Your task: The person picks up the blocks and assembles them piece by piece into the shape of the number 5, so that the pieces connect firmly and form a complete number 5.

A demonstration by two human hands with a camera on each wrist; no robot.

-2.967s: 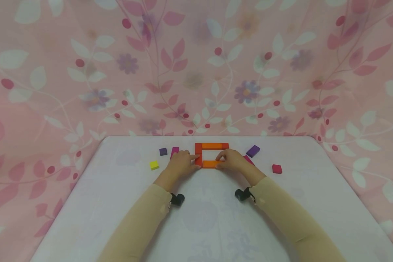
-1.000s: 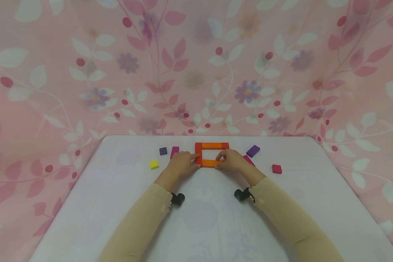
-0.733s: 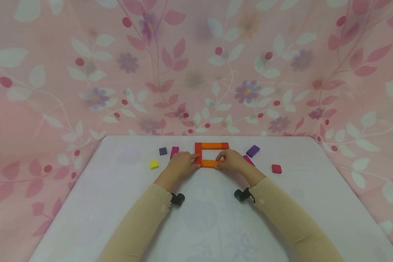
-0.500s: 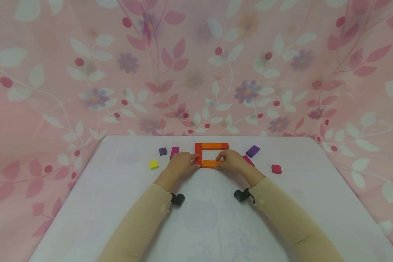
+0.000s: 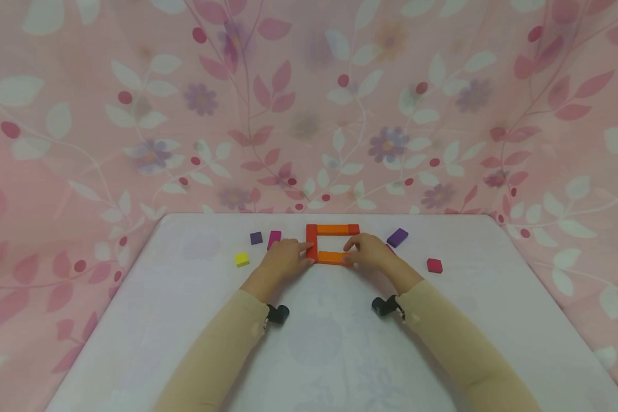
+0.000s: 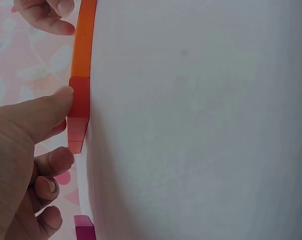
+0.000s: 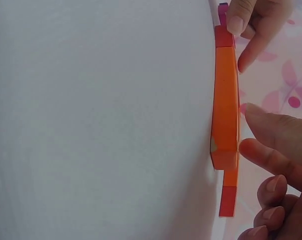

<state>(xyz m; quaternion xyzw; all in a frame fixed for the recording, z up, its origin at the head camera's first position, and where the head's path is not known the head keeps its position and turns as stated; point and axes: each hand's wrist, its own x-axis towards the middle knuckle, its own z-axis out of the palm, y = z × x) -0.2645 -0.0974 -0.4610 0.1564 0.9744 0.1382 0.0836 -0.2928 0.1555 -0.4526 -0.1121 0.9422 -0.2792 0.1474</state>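
Flat wooden blocks form a three-sided frame near the table's far edge. My left hand point(image 5: 283, 257) holds the red block point(image 6: 79, 97) at the near left corner, thumb against its near end and index finger reaching over it. From that corner an orange block point(image 7: 225, 100) runs right. Just off its right end hovers my right hand point(image 5: 371, 252), thumb and index parted, with nothing gripped between them. A second orange block point(image 5: 332, 229) lies along the far side, with a small red block point(image 5: 353, 229) at its right end.
Left of the frame lie a dark purple block point(image 5: 256, 238), a yellow block point(image 5: 242, 260) and a magenta block point(image 5: 274, 238). To the right are a purple block point(image 5: 397, 237), a red block point(image 5: 435, 265) and another magenta block, mostly hidden behind my right hand.
My right hand has let go of the near orange block and shifted slightly right, showing more of that block. My left hand stays on the red block.
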